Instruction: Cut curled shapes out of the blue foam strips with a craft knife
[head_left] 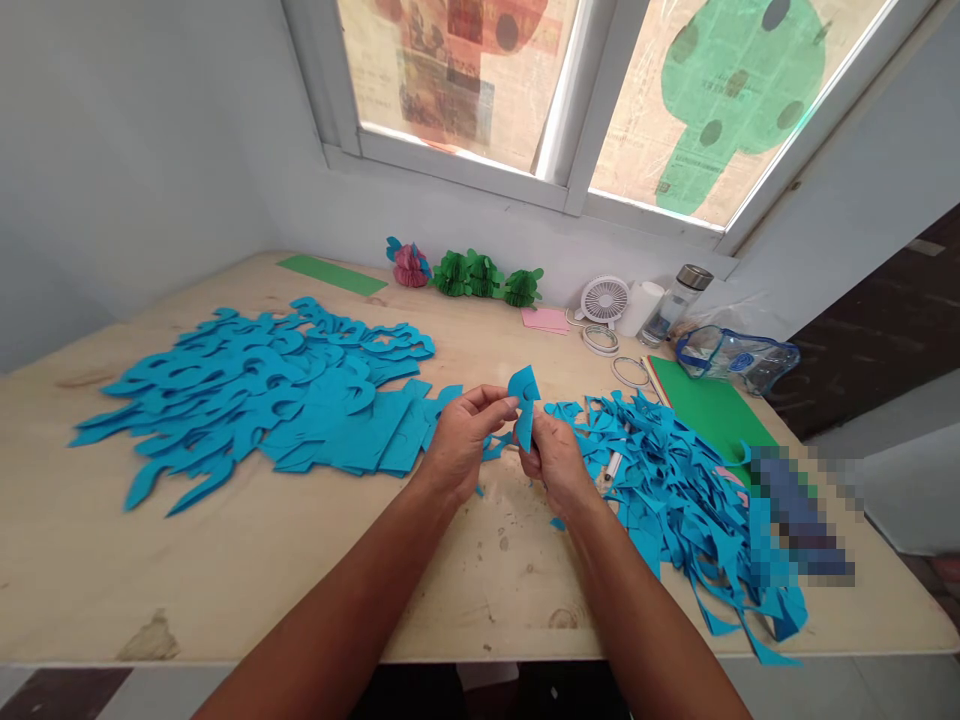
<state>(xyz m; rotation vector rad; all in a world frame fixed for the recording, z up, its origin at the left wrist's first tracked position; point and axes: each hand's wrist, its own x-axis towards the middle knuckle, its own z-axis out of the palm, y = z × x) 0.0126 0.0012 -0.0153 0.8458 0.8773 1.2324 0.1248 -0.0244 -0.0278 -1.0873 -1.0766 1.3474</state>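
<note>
Pinching the left side of a small blue paper piece (527, 386), the left hand (461, 435) works opposite the right hand (559, 458), whose thumb and fingers close on its lower end; gripped from both sides above the middle of the table (300, 600), so thin a piece is probably steadier. Whether the right palm hides a tool, I cannot tell. Curved cutouts (240, 365) overlap toward the left edge, seemingly kept apart from the loose scraps (675, 480) heaped toward the right edge and front right corner. Flat blue sheets (367, 435) lie beside the left hand, perhaps for easy reach. Green paper ornaments (480, 275), a fan (604, 300) and a bottle (675, 305) line the back edge, likely out of the arms' way.
</note>
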